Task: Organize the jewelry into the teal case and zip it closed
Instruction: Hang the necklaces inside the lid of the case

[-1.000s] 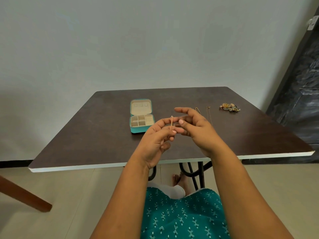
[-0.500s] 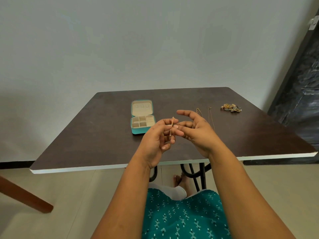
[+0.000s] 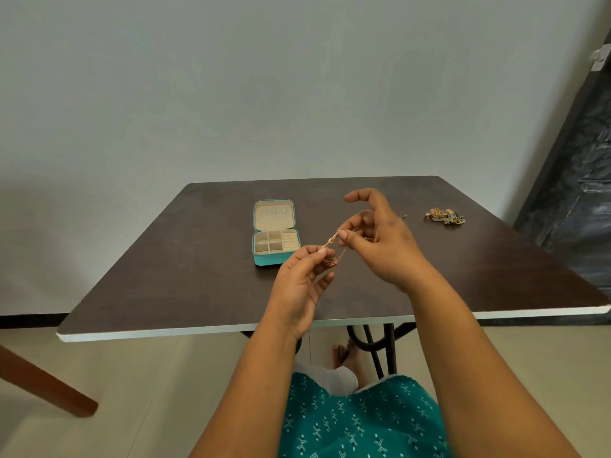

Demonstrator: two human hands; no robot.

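Nearest, both hands work a thin gold chain (image 3: 333,243) held in the air above the desk (image 3: 185,279). The left hand (image 3: 299,285) pinches one end between thumb and forefinger, its other fingers loosely curled below; a small bunch of chain hangs just under that pinch. The right hand (image 3: 380,246) grasps the other end between thumb and a bent finger, its index finger lifted free and pointing left. The short stretch of chain between the two pinches runs on a slant, higher at the right hand.

The step in hand looks like gathering or folding this chain so that it fits a compartment. Next it has to travel left and forward from the hands to the case (image 3: 276,238), which lies open just beyond the left hand, lid back, its cream compartments showing nothing inside that can be made out. Lowering the chain in calls for a slow feed so it coils rather than spilling over the wall.

Farther right, beyond the right hand, a heap of jewelry (image 3: 444,215) waits, with a small dark piece (image 3: 402,216) between it and the hand. The zip is not yet closed.

Against half a second ago, the right hand has risen and drawn its end up and away, and the chain now slants instead of hanging upright between the fingertips.
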